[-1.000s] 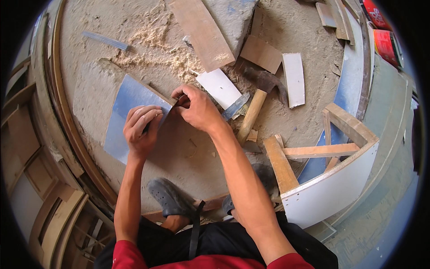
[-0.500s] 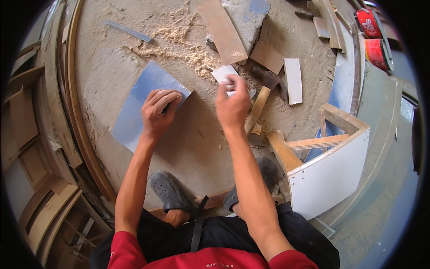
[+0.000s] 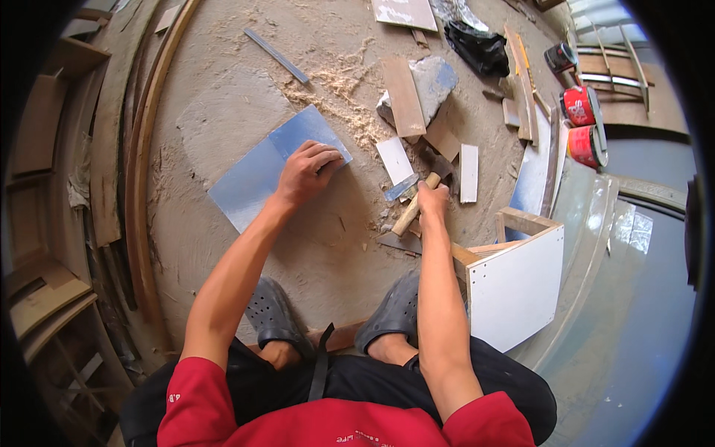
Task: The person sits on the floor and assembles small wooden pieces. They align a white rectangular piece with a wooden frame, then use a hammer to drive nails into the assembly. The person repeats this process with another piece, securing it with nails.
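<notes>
In right fingers (image 3: 427,195), the hammer handle (image 3: 408,216)

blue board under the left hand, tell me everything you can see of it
The blue board is a thin, flat, roughly rectangular sheet, deeper blue toward its upper right and paler toward its lower left; its material is unclear. It sits slantwise over the dusty floor, with a shadow along its lower right side; whether it rests flat or is propped cannot be told. The left hand is on its right part, fingers curled near the edge.
</notes>
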A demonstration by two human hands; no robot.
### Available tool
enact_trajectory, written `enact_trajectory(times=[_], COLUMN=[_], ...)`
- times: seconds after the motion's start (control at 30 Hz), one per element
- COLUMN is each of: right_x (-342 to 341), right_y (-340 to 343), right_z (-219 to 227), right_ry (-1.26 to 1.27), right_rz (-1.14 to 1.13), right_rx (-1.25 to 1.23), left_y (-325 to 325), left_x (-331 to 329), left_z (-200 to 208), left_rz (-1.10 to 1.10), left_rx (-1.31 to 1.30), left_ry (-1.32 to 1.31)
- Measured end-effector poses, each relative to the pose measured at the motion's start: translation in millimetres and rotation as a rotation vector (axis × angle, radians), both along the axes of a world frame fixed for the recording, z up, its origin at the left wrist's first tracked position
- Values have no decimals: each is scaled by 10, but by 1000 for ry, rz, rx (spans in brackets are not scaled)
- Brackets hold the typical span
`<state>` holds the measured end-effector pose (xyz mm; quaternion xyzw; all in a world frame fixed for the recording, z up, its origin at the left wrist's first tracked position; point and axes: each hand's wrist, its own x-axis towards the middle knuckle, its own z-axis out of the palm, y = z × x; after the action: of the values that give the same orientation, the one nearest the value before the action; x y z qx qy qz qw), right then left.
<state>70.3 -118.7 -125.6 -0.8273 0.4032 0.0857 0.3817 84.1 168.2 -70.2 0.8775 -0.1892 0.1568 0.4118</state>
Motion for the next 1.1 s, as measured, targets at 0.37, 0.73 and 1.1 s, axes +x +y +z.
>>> enact_trajectory(times=[0.37, 0.73, 1.1], right_x=[-336, -486, -343], right_y=[767, 1262, 1371], right_z=[950, 1524, 1516], right_ry=[-175, -415, -347], right_rz=[-169, 549, 725], right_rx=[252, -14, -119], left_y=[103, 96, 119], left_x=[-87, -104, -123], left_z=[4, 4, -29], left_rz=[6, -6, -13], left_rx=[-8, -28, -35], left_ry=[13, -31, -25])
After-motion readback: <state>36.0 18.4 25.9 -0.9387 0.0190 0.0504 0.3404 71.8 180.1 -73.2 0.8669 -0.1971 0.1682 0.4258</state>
